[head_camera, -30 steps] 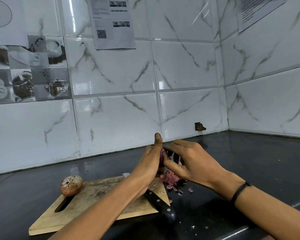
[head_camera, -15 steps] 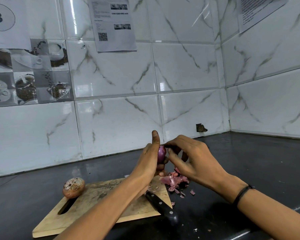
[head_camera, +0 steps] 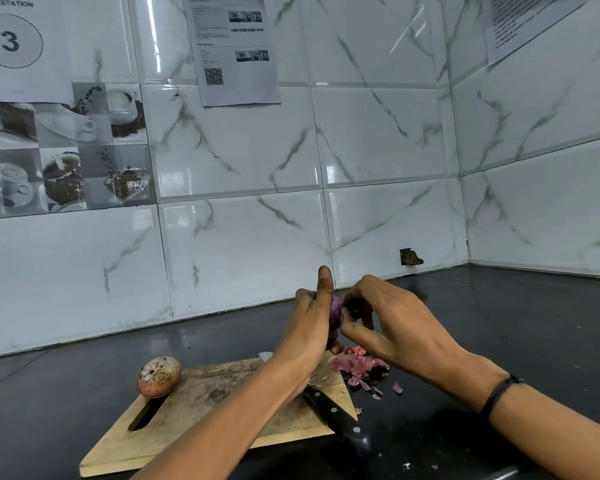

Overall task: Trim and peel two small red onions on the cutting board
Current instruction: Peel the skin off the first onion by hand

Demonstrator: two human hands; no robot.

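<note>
Since half-second earlier, right hand [head_camera: 395, 327] fingertips dropped from onion [head_camera: 335, 311] top to its right side, pinching skin. Left hand [head_camera: 312, 320] gripped glossy purple onion above far right corner of board [head_camera: 222, 410]; axis looked upright, ends hidden. Second onion [head_camera: 159, 377], papery, sat far left on wooden board, root end facing near. Black riveted knife [head_camera: 329, 410] handle pointed near right. Pink peels [head_camera: 357, 365] heaped on counter [head_camera: 499, 323].
</note>
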